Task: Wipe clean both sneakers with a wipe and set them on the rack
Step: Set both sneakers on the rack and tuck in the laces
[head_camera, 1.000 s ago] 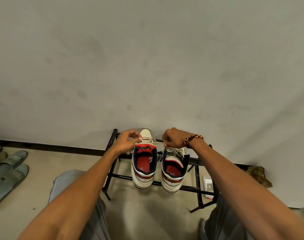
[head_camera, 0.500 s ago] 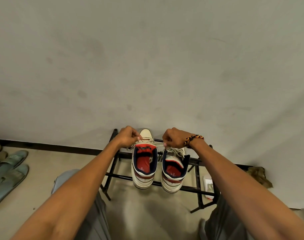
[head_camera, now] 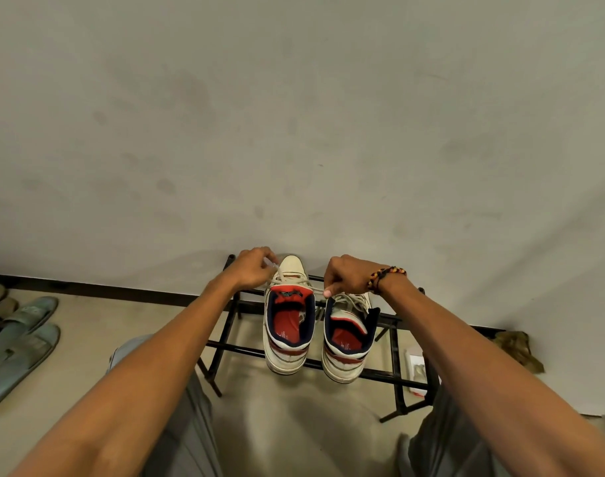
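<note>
slippers (head_camera: 19, 339) on the floor at far left | your left hand (head_camera: 254, 270) pinches a lace (head_camera: 295, 282) of the left sneaker (head_camera: 289, 325) | both sneakers sit side by side on the black rack (head_camera: 392, 339), toes to the wall | your right hand (head_camera: 345, 275) pinches the same lace above the right sneaker (head_camera: 347, 342) | beaded bracelet (head_camera: 387, 277) on that wrist
</note>
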